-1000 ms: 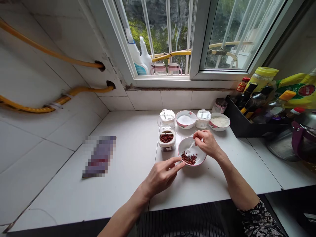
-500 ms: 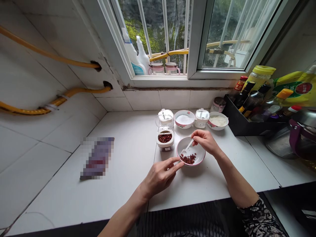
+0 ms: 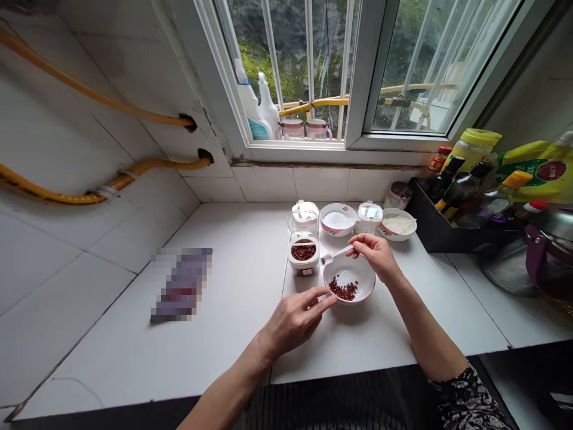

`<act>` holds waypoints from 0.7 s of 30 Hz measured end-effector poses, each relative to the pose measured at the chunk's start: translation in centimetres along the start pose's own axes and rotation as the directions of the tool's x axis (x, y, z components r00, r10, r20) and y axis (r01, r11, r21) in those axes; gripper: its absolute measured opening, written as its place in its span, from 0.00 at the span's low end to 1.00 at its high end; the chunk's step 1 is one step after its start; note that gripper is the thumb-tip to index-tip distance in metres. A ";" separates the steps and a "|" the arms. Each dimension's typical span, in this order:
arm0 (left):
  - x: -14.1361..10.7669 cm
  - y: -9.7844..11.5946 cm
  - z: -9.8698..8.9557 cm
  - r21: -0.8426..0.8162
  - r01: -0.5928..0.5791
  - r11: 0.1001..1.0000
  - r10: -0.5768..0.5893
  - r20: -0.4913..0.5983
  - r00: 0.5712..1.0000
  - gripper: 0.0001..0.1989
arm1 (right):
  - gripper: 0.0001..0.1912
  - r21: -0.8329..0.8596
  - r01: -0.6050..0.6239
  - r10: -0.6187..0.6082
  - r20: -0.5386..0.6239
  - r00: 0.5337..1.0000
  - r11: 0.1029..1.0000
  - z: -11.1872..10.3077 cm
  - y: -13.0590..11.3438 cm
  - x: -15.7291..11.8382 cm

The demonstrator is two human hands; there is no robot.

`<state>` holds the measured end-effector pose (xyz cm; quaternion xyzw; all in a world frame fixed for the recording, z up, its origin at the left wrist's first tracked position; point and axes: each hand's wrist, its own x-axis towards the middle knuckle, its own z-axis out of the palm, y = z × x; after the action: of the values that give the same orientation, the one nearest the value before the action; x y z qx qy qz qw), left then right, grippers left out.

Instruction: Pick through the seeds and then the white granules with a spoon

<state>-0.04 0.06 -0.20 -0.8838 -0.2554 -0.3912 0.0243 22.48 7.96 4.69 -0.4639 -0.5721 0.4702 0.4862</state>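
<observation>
My right hand (image 3: 370, 253) pinches the handle of a small white spoon (image 3: 339, 254). The spoon's head hangs by the far left rim of a white bowl (image 3: 364, 280), and a little reddish-brown matter shows on it. Inside the bowl lie reddish-brown peppercorns (image 3: 344, 289), gathered at the near side. My left hand (image 3: 293, 319) has its fingertips on the bowl's near left rim; its thumb is mostly hidden. Just left of the bowl stands a clear, white-rimmed seasoning jar (image 3: 304, 269), its lid up, full of the same peppercorns.
Behind are a white-lidded jar (image 3: 307, 216), a bowl of white grains (image 3: 339, 220), another lidded jar (image 3: 369, 216) and a bowl of pale powder (image 3: 397, 224). A black box of bottles (image 3: 430, 224) and a metal pot (image 3: 508, 269) stand right. A blurred-out purplish item (image 3: 183, 283) lies left.
My right hand has lifted the spoon from the peppercorns and swung its head up and left, over the rim towards the jar. My left hand keeps its place at the bowl. The view shifted slightly.
</observation>
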 end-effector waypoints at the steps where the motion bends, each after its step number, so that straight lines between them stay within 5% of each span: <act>1: 0.1 0.0 0.0 0.002 -0.001 1.000 0.002 -0.002 1.000 0.20 | 0.12 0.006 0.029 -0.029 -0.012 0.999 1.000 0.4 0.0 0.0; 6: 0.3 0.1 0.0 0.014 -0.015 1.000 0.015 -0.021 1.000 0.16 | 0.08 -0.191 0.298 -0.315 -0.061 0.947 0.935 3.2 -0.4 -0.6; 12: 0.3 0.1 0.0 0.021 -0.006 1.000 0.006 -0.023 1.000 0.18 | 0.10 -0.540 0.652 -0.694 0.162 0.701 0.533 4.1 -0.9 -1.4; 15: 0.3 0.1 0.0 0.021 -0.008 1.000 0.008 -0.025 1.000 0.17 | 0.10 -0.560 0.690 -0.767 0.144 0.625 0.458 3.0 -1.5 -1.6; 18: 0.3 0.2 -0.1 0.014 -0.010 1.000 0.010 -0.016 1.000 0.16 | 0.08 -0.579 0.631 -0.746 0.058 0.664 0.517 1.2 -1.9 -1.7; 21: 0.3 0.2 -0.2 0.010 -0.006 1.000 0.006 -0.008 1.000 0.16 | 0.09 -0.633 0.493 -0.570 0.097 0.816 0.597 -0.6 -1.7 -1.6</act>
<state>0.08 0.01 0.15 -0.8829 -0.2547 -0.3932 0.0307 23.13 6.19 6.25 -0.4336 -0.7783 0.0559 0.4508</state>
